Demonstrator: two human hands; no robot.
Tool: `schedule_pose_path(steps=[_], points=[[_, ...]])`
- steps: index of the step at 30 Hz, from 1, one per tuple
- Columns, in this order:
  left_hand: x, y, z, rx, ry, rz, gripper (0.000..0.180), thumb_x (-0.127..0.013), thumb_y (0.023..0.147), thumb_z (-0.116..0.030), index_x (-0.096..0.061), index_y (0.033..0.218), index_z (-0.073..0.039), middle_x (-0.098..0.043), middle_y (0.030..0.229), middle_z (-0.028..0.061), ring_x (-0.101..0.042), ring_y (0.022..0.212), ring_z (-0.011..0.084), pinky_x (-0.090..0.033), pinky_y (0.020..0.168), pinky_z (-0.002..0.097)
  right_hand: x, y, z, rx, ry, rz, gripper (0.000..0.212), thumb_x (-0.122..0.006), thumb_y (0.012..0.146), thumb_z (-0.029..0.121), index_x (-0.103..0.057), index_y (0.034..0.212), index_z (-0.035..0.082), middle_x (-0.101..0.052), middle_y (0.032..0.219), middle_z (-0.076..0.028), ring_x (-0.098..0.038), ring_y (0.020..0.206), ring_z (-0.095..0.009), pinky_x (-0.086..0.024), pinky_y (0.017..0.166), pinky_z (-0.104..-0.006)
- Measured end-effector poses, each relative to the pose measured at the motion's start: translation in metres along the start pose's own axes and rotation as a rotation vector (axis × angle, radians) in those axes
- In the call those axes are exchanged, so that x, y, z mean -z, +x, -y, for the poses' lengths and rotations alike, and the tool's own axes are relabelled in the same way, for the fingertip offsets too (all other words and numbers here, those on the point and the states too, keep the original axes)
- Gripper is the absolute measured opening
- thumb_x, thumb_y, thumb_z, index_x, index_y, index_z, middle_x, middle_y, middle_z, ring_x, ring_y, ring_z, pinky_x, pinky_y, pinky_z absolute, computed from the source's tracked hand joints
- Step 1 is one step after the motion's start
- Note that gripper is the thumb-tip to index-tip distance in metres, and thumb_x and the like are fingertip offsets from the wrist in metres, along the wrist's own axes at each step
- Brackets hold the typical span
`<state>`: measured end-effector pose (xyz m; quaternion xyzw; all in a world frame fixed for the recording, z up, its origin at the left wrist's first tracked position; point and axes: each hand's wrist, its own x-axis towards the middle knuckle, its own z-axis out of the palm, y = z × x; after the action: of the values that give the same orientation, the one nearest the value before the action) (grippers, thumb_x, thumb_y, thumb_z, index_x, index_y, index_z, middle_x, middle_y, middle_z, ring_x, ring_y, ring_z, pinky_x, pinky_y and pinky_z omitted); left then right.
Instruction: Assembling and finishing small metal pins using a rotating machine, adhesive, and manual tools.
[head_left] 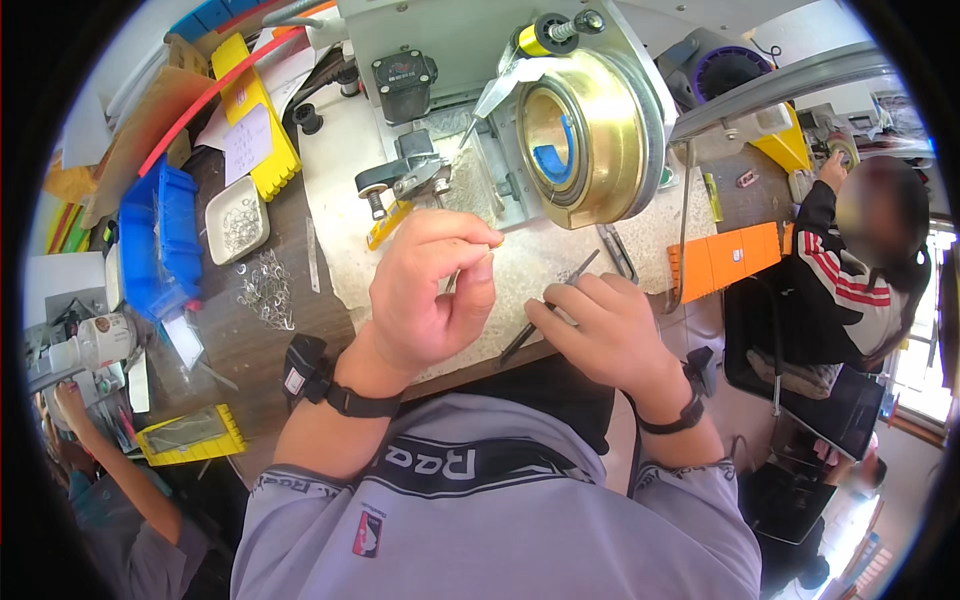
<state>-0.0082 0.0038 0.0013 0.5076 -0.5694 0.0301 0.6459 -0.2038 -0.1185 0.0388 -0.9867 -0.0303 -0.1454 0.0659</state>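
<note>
Fingers point(487, 262) pinching small ring point(493, 247), rt hand point(605, 335) w/ tweezers point(548, 310)

Small-parts assembly workshop, viewed from my head camera.

I see a worn workbench point(330, 300) carrying a bench-mounted machine point(470, 60) with a brass-coloured drum point(600, 130), a blue parts bin point(160, 240), a tray of small metal rings point(238, 220), and yellow holders point(262, 130). Other workers point(860, 270) sit at neighbouring stations.

Item pinched in left hand point(432, 290) fingertips too small to identify.
</note>
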Motion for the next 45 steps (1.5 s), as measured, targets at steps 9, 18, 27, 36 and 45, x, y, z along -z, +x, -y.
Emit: schedule_pose_path(steps=[9,18,27,36,45], points=[[0.0,0.02,-0.038,0.448,-0.36,0.015,0.009,-0.058,0.1,-0.006,-0.055,0.104,0.001,-0.066,0.089,0.0085,-0.062,0.076,0.0109,-0.05,0.068,0.0234,0.019,0.021,0.006,-0.172,0.235,-0.277,0.03,-0.076,0.072,0.003,-0.072,0.101,0.006,-0.062,0.087,-0.004,-0.061,0.073,-0.022,-0.048,0.061,-0.033],[-0.007,0.032,-0.049,0.563,-0.299,0.069,0.016,-0.062,0.102,-0.015,-0.06,0.103,0.001,-0.061,0.077,0.0013,-0.054,0.067,0.005,-0.044,0.06,0.021,0.035,0.048,0.001,-0.12,0.202,-0.627,0.033,-0.078,0.067,-0.003,-0.074,0.098,0.003,-0.062,0.083,-0.007,-0.06,0.068,-0.023,-0.048,0.055,-0.0318],[-0.006,0.039,-0.048,0.552,-0.195,0.123,0.011,-0.062,0.1,-0.011,-0.062,0.101,0.0,-0.061,0.073,0.004,-0.054,0.063,0.0089,-0.044,0.058,0.0244,0.041,0.054,-0.004,-0.106,0.138,-0.552,0.03,-0.071,0.066,0.0,-0.071,0.096,0.004,-0.062,0.087,-0.007,-0.061,0.07,-0.024,-0.049,0.057,-0.0325],[-0.001,0.04,-0.038,0.017,0.31,0.186,0.024,-0.07,0.073,0.006,-0.069,0.094,-0.007,-0.054,0.093,0.0087,-0.057,0.084,0.0277,-0.045,0.068,0.0359,0.047,0.054,0.003,-0.256,0.338,-0.446,0.022,-0.072,0.08,0.002,-0.071,0.102,0.006,-0.058,0.084,-0.008,-0.059,0.068,-0.026,-0.049,0.059,-0.0371],[0.009,0.043,-0.03,-0.143,0.669,0.038,0.011,-0.067,0.086,-0.003,-0.062,0.095,-0.006,-0.06,0.111,0.0135,-0.057,0.103,0.034,-0.044,0.089,0.0449,0.051,0.044,0.005,-0.109,0.041,-0.871,0.033,-0.08,0.076,0.008,-0.074,0.108,0.006,-0.071,0.106,-0.01,-0.065,0.076,-0.025,-0.052,0.067,-0.0342]])
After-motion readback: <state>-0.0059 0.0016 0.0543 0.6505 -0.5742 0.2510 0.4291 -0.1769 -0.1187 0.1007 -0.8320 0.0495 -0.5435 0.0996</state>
